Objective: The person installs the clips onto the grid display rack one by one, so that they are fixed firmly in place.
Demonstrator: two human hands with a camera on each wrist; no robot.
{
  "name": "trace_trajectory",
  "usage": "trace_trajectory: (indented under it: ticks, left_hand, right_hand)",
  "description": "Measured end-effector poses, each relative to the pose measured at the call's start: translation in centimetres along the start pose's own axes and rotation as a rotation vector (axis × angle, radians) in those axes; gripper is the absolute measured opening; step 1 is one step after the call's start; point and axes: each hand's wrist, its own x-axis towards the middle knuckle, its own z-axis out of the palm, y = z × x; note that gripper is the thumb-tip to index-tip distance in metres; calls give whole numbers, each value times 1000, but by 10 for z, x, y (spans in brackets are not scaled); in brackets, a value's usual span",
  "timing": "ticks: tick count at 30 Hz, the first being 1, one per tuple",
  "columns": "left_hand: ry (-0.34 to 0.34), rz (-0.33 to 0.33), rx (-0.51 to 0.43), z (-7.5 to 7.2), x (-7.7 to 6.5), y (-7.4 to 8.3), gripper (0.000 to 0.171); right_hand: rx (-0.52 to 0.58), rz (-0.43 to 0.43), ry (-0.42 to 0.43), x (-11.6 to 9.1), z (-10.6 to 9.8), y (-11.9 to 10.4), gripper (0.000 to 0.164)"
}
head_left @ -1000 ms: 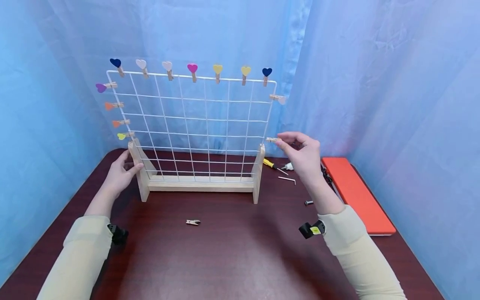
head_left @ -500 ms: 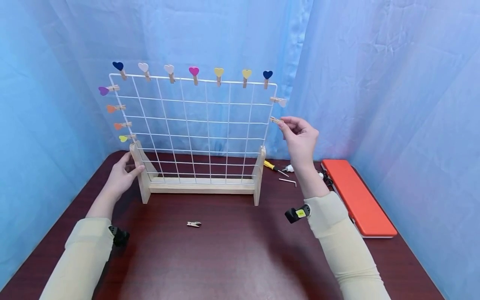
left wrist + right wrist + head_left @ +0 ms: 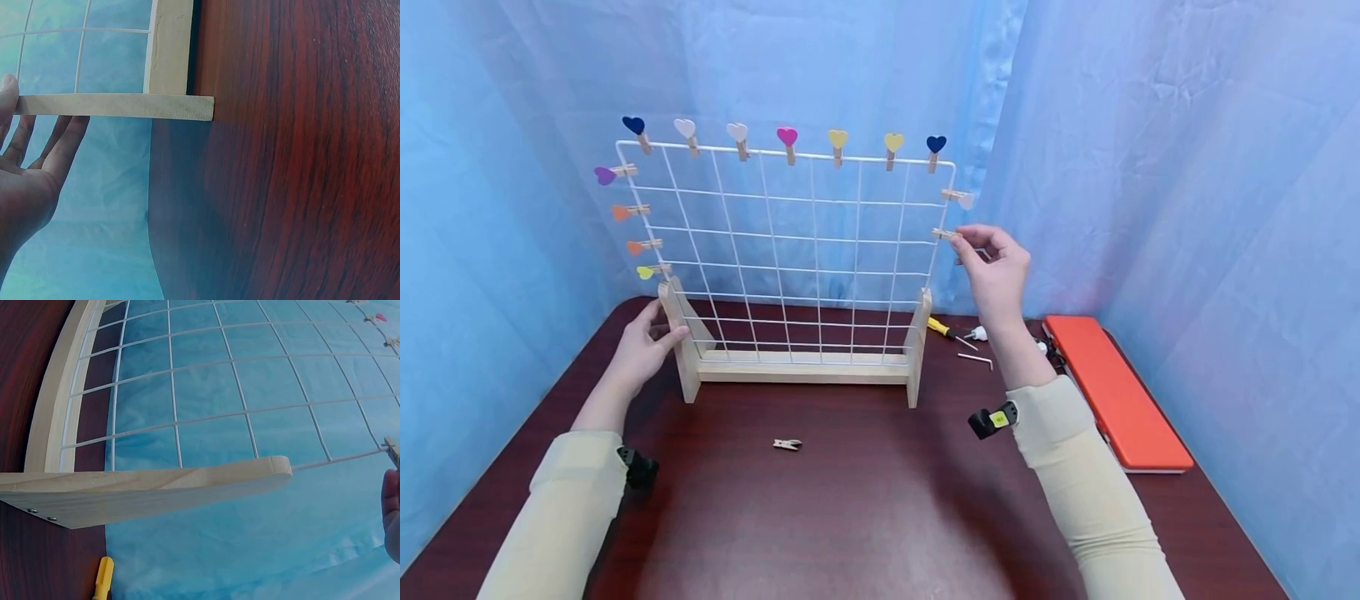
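Observation:
A white wire grid [image 3: 790, 200] stands upright in a pale wooden stand [image 3: 805, 371]. My left hand [image 3: 638, 354] grips the stand's left side piece [image 3: 119, 106], thumb on one face and fingers on the other. At the grid's right edge my right hand [image 3: 997, 271] pinches a small wooden clothespin [image 3: 943, 234], its tip at the edge wire; the fingers hide its other end. Just above it, a clothespin with a pale heart [image 3: 957, 197] is clipped to the same edge. Several heart clothespins, such as a pink one [image 3: 787, 137], line the top and left edges.
A loose clothespin [image 3: 787, 445] lies on the dark red table [image 3: 820, 525] in front of the stand. Right of the stand are a yellow screwdriver [image 3: 938, 327], a hex key [image 3: 975, 359] and an orange case [image 3: 1116, 392]. Blue curtains [image 3: 1150, 167] hang behind.
My right hand has risen along the grid's right edge with the clothespin, from near the stand's top to just below the pale-heart one. My left hand stays on the stand.

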Motion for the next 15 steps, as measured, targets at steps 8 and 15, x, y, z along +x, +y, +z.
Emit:
trace_trajectory:
  ticks: [8, 15]
  left_hand:
    - [0, 4, -2, -1, 0, -1, 59]
    - [-2, -2, -5, 0, 0, -1, 61]
  right_hand:
    - [70, 3, -8, -10, -8, -11, 26]
    - [12, -7, -145, -39, 0, -25, 27]
